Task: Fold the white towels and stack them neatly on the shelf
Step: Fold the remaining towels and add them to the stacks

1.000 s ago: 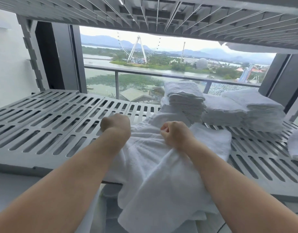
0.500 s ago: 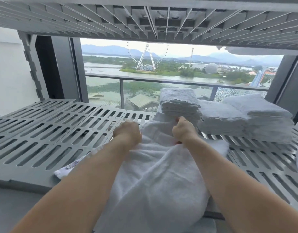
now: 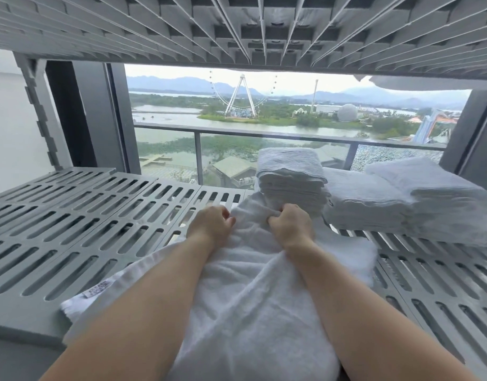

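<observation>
Left grip (image 3: 212, 229) and right grip (image 3: 290, 226) each clamped on bunched white towel (image 3: 250, 292). Towel drapes over shelf (image 3: 72, 229) front edge.

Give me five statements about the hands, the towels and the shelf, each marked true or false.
1. The left hand and the right hand both grip the loose towel. True.
2. The loose towel lies neatly folded on top of a stack. False: it lies bunched across the shelf and hangs over the front edge.
3. The folded stacks sit on the right part of the shelf. True.
4. The shelf surface is a solid board. False: it is slotted all over.
5. A label shows near the loose towel's left corner. True.
</observation>
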Demonstrator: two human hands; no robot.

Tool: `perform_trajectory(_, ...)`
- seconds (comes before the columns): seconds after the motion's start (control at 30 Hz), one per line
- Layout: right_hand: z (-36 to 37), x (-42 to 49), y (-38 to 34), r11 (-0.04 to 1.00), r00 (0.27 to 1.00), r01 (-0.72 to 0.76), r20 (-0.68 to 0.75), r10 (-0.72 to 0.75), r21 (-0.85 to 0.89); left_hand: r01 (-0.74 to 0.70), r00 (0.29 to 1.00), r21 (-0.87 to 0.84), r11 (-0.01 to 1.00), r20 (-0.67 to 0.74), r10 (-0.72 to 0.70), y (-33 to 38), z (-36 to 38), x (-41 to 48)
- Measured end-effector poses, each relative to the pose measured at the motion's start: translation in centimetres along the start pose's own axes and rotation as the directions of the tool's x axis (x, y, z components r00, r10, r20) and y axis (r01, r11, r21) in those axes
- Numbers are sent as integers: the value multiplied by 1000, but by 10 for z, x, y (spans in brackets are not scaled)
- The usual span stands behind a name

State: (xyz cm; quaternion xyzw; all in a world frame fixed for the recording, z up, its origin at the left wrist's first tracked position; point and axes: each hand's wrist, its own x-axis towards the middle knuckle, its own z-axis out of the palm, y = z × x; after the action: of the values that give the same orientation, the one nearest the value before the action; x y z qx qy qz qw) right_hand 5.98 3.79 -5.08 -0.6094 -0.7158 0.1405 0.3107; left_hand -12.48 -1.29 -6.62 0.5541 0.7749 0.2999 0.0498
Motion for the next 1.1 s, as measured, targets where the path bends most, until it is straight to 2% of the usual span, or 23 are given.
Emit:
perform_trajectory(0.17, 1, -5, 0, 993, 989, 96, -118, -88, 63, -95, 982, -85, 992, -172, 79, -2, -2, -5)
perform_trajectory(0.27, 0, -6, 2, 981, 969, 192, -166, -185, 28, -170, 972, -148, 974, -186, 141, -3, -5, -11)
perform_trajectory(0.37, -1, -10, 2, 977, 971, 213, -110, -213, -12, -204, 973, -257, 945, -161, 167, -3, -7, -17)
perform_trajectory(0.47, 1, -12, -1, 970, 970, 241, -5, -241, 27, -136, 985, -430, 893, -157, 74, -1, -10, -18)
perform_trajectory(0.57, 5, -18, -1, 951, 957, 290, -3, -291, 111, -44, 983, -553, 832, -171, -62, -3, -11, -14)
perform_trajectory(0.67, 6, -23, 0, 933, 949, 310, -2, -315, 182, 18, 976, -544, 839, -172, -133, -6, -12, -7)
perform_trajectory(0.8, 4, -23, 3, 910, 912, 409, 4, -410, 64, 31, 993, -452, 891, -86, -78, -1, -8, -6)
perform_trajectory(0.9, 1, -25, 3, 903, 902, 428, -71, -425, 29, 25, 997, -355, 934, -64, -51, 4, -9, -10)
perform_trajectory(1.0, -1, -30, 0, 884, 876, 467, -156, -456, 37, 89, 994, -273, 958, -43, -105, 9, -15, -13)
perform_trajectory(1.1, -3, -34, -3, 870, 857, 492, -183, -482, 12, 173, 985, -126, 977, 14, -173, 13, -23, -13)
